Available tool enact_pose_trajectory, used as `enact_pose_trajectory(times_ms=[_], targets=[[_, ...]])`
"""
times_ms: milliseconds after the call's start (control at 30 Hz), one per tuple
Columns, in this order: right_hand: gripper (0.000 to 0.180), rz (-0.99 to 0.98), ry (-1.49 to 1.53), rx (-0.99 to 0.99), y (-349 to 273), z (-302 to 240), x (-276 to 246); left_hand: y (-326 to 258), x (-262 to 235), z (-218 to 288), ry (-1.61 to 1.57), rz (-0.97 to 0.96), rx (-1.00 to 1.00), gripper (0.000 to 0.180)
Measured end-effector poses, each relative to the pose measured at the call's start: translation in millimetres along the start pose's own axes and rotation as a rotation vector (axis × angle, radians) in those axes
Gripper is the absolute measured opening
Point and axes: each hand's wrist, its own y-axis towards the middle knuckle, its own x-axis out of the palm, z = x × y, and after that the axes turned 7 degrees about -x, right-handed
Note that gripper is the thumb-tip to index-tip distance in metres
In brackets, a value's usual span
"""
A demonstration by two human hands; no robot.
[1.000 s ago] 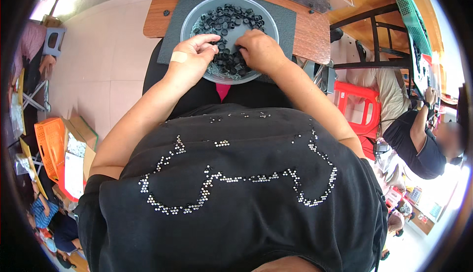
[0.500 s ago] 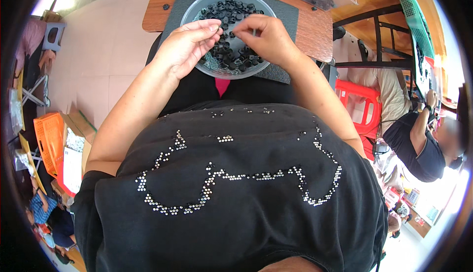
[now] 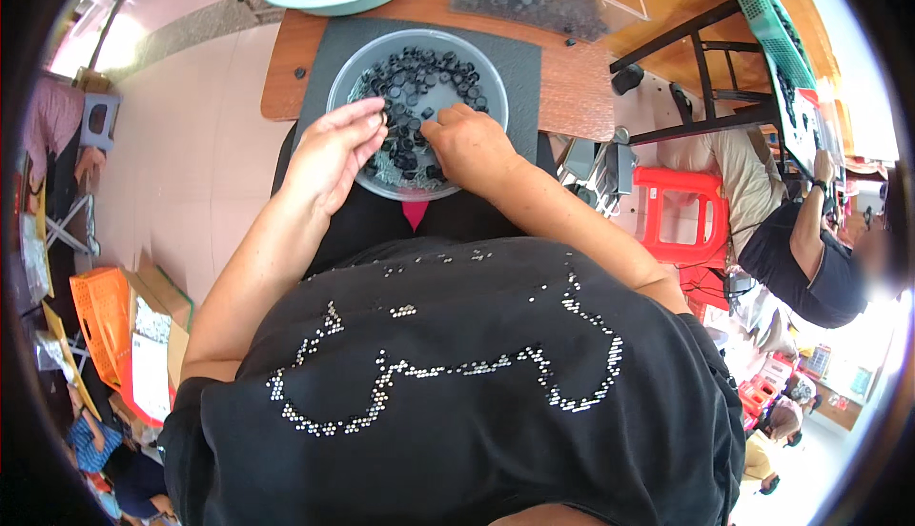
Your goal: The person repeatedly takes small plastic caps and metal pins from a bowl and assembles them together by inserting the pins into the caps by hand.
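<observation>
A translucent grey bowl point(image 3: 498, 76) in front of me holds many small black round cap-like pieces point(image 3: 410, 76). Thin pale bits lie among them along the bowl's lower left side. Over the bowl's left part, my left hand point(image 3: 332, 156) is turned partly up, thumb and fingers pinched together. A small dark spot shows at those fingertips, too small to name. My right hand point(image 3: 474, 150) is palm down inside the bowl's right side, its fingers curled in close to the black pieces. Whatever its fingertips hold is hidden. The two hands are a short way apart.
The bowl sits on a dark mat point(image 3: 526, 88) on a brown wooden table point(image 3: 581, 97). Behind it stand a pale green basin point(image 3: 353, 2) and a clear box point(image 3: 534, 2), both with black pieces. Rightward are a red stool point(image 3: 679, 216) and a seated person point(image 3: 810, 259); leftward, an orange crate point(image 3: 100, 312).
The view has shifted, so the basin and clear box show more fully. My right hand has gone lower into the bowl with its fingers curled in; my left hand keeps its pinch.
</observation>
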Motion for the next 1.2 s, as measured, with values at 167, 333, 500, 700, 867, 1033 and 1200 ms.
enact_pose_trajectory(times_ms=[167, 333, 500, 700, 867, 1033, 1200], targets=[[0.016, -0.091, 0.026, 0.01, -1.3, -1.0, -0.5, -2.2, 2.6, -6.9, -0.015, -0.002, -0.04, 0.027], [0.006, 0.028, 0.118, -0.009, -1.3, 2.7, 1.1, -3.2, 6.9, -8.4, 0.01, -0.013, -0.035, 0.027], [0.009, 0.237, 0.46, 0.135, 0.2, 9.3, -5.5, -5.7, 12.7, -5.5, 0.004, -0.005, -0.044, 0.028], [0.014, 0.299, 1.212, 0.494, 7.0, 1.9, -32.0, -5.5, 12.7, -5.2, -0.194, -0.149, -0.126, 0.029], [0.004, 0.293, 1.23, 0.42, 6.1, -10.1, -44.2, -9.2, 17.4, -2.6, -0.224, -0.181, -0.159, 0.025], [0.008, 0.369, 1.031, 0.299, 3.9, -18.3, -43.8, -10.8, 19.6, -3.3, -0.242, -0.194, -0.16, 0.023], [0.007, 0.353, 0.846, 0.283, 3.3, -19.5, -48.2, -12.3, 22.3, -3.6, -0.216, -0.194, -0.136, 0.021]])
